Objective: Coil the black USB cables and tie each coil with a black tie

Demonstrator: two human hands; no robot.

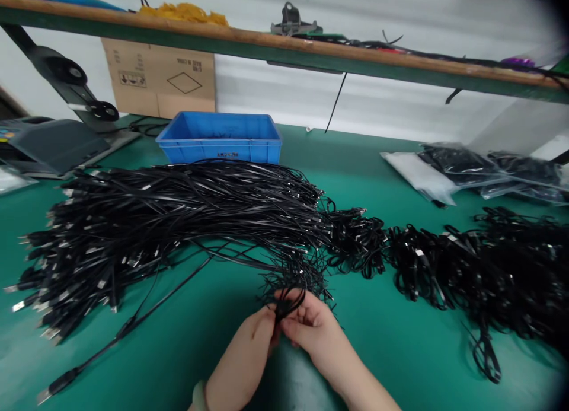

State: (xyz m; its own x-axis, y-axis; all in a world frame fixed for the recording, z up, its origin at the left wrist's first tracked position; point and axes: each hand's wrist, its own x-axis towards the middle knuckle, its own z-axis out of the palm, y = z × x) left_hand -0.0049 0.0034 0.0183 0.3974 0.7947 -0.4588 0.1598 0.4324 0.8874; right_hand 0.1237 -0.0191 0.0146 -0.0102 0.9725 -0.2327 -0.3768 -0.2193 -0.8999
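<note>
Fingers (294, 327) of both hands pinched shut on a small bunch of black flat cables (287, 301); left hand (242, 357) and right hand (317, 340) touching each other, held over the green worktop (400, 340). Cables fan upward from the pinch into a large bundle of USB cables (178, 209), plugs splayed at its left end. Tangled cable heap (466, 268) lies to the right. Blue plastic crate (217, 139) sits just behind the bundle; bagged cables (457, 165) lie back right, below a wood-edged shelf (284, 49).
</note>
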